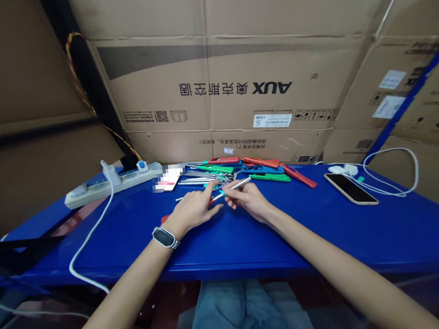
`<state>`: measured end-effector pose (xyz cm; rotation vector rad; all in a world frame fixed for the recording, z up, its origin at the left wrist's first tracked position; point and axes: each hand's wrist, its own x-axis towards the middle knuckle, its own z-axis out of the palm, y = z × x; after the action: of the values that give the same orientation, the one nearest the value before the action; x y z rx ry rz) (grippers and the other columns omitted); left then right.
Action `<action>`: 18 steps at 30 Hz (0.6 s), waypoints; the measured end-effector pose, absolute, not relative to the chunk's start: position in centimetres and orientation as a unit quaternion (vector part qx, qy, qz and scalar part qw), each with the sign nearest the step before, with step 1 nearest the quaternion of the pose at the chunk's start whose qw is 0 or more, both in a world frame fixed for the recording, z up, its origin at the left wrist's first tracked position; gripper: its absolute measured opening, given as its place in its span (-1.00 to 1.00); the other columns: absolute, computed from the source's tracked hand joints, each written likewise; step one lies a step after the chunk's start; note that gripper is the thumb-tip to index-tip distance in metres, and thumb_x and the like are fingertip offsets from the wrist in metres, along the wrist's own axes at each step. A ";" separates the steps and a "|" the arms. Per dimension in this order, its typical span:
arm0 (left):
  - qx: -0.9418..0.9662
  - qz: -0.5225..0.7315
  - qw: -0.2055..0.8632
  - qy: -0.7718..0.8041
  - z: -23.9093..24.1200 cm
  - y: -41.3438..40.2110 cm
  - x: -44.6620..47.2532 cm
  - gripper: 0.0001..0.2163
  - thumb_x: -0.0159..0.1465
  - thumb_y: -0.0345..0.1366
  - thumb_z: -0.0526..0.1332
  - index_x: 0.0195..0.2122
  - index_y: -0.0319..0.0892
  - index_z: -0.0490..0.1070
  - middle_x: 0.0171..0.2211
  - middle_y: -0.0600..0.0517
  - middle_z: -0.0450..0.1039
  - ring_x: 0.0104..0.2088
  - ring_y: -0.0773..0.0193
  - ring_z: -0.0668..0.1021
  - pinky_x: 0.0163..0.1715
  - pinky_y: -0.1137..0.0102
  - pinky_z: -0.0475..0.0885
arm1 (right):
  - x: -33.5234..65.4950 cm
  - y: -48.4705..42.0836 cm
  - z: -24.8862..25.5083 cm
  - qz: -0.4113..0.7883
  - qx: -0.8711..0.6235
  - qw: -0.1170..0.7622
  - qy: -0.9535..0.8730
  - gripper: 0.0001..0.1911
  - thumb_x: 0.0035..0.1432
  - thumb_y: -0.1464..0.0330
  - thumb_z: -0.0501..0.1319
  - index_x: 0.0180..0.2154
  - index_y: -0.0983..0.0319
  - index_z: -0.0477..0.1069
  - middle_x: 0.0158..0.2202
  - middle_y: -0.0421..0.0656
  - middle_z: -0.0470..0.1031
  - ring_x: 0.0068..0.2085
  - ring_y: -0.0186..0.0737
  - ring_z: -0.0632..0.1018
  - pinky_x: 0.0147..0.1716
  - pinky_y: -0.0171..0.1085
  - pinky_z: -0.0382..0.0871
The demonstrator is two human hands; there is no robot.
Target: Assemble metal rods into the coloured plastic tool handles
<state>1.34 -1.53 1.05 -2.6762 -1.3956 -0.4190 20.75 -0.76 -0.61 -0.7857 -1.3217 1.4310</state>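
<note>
My right hand [247, 199] pinches a thin silver metal rod [235, 186] that slants up to the right over the blue table [304, 234]. My left hand [195, 208], with a smartwatch on its wrist, meets the rod's lower end with curled fingers; a small teal piece and something red show under its fingers. Just behind both hands lies a pile of red, green and blue plastic-handled tools [258, 170] and several loose silver rods [198, 179].
A white power strip [110, 183] with a white cable lies at the back left. A phone [350, 188] on a white charging cable sits at the right, another phone [168, 180] at the back middle. Cardboard boxes [232, 82] wall the table's far side.
</note>
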 end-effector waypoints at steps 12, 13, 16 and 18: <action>-0.880 -0.255 -0.089 -0.391 0.6 -1.2 1.6 -0.31 0.24 -0.32 0.22 0.35 -0.13 -0.06 -0.31 0.04 0.48 -0.31 0.13 0.58 -0.34 0.39 0.39 | 19.3 -1.5 -1.0 0.559 -0.327 0.505 -0.571 -0.62 -0.13 0.14 0.48 -0.42 0.23 0.42 -0.59 -0.29 0.45 -0.61 -0.39 0.41 -0.63 -0.37 0.28; -0.881 -0.273 -0.094 -0.375 0.6 -1.0 1.3 -0.32 0.23 -0.33 0.23 0.34 -0.14 -0.04 -0.25 0.02 0.46 -0.28 0.16 0.57 -0.29 0.39 0.40 | 19.5 -1.4 -0.9 0.553 -0.337 0.515 -0.562 -0.60 -0.15 0.13 0.49 -0.44 0.23 0.40 -0.59 -0.27 0.46 -0.60 -0.38 0.42 -0.63 -0.37 0.29; -0.882 -0.309 -0.077 -0.347 0.7 -0.6 0.2 -0.44 0.22 -0.29 0.26 0.24 -0.16 0.14 -0.03 -0.11 0.42 -0.10 0.13 0.53 -0.10 0.31 0.42 | 20.1 -1.2 -0.7 0.549 -0.344 0.545 -0.532 -0.59 -0.16 0.11 0.49 -0.45 0.24 0.40 -0.58 -0.25 0.48 -0.60 -0.38 0.44 -0.63 -0.37 0.29; -0.881 -0.299 -0.059 -0.361 0.9 -0.5 -0.5 -0.60 0.26 -0.17 0.26 0.09 -0.15 0.31 -0.03 -0.11 0.45 -0.12 0.11 0.54 -0.12 0.29 0.42 | 20.6 -1.1 -0.4 0.549 -0.341 0.563 -0.515 -0.59 -0.13 0.11 0.48 -0.42 0.23 0.40 -0.58 -0.26 0.47 -0.60 -0.38 0.44 -0.63 -0.39 0.28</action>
<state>-0.49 -0.46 0.87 -2.8771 -1.1778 -0.9768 20.59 -1.11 -0.42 -0.8040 -1.2134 1.2924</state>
